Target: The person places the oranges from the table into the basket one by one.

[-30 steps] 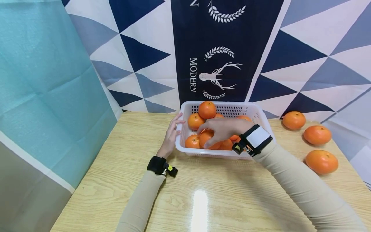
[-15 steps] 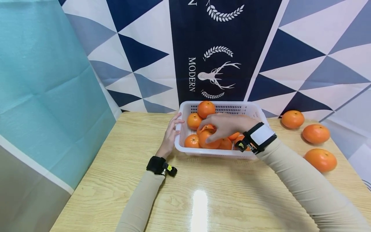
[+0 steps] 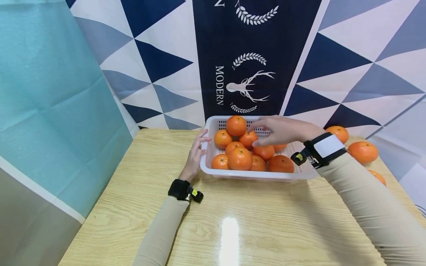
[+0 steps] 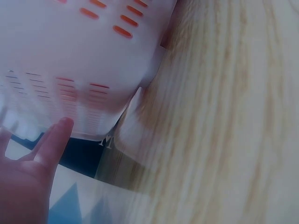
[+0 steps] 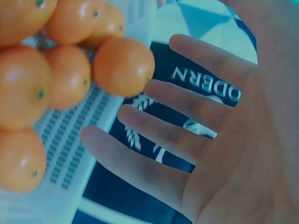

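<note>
A white slotted plastic basket stands against the back of the table with several oranges in it. One large orange lies on top of others near the front left. My left hand rests at the basket's left end, its fingers fairly straight. In the left wrist view, those fingers lie against the basket wall. Above the back of the basket hovers my right hand, holding nothing. Its fingers are extended and spread in the right wrist view, near an orange without gripping it.
To the right of the basket, three oranges sit on the table: one at the back, a middle one and a front one partly hidden by my right sleeve. A patterned cloth hangs behind the table.
My right hand has let go of the large orange at the basket's front left and moved up and to the right. The left hand stays at the basket's left end.
</note>
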Demonstrator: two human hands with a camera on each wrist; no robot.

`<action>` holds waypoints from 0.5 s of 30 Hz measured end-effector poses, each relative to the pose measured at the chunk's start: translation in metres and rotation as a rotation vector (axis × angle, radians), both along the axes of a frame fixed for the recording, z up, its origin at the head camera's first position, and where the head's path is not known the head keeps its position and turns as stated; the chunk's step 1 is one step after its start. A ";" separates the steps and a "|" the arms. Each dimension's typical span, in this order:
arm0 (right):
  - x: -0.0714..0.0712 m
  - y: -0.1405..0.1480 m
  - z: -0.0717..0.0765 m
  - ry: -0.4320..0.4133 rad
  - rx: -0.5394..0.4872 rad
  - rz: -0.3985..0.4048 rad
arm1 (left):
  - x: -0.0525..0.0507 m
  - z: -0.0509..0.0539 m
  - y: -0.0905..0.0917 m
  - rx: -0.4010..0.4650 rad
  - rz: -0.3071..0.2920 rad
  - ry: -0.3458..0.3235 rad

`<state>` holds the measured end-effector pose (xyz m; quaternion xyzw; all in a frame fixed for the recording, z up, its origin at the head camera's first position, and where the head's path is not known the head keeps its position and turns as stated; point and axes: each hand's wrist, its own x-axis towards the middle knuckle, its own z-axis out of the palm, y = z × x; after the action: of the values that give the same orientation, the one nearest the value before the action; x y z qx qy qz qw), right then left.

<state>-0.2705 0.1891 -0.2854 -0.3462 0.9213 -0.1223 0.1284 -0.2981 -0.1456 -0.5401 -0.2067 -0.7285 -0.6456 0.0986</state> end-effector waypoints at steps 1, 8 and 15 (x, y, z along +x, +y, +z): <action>0.000 0.004 0.001 0.010 0.006 -0.013 | 0.000 0.000 0.000 0.002 0.001 0.002; -0.004 0.035 0.008 0.052 0.017 -0.070 | -0.008 -0.010 -0.003 0.027 -0.028 -0.017; -0.007 0.068 0.013 0.092 0.082 -0.162 | -0.006 -0.007 -0.003 0.021 -0.032 -0.013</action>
<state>-0.2775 0.2576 -0.2726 -0.2703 0.9554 -0.0786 0.0895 -0.3041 -0.1481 -0.5469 -0.2131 -0.7188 -0.6562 0.0855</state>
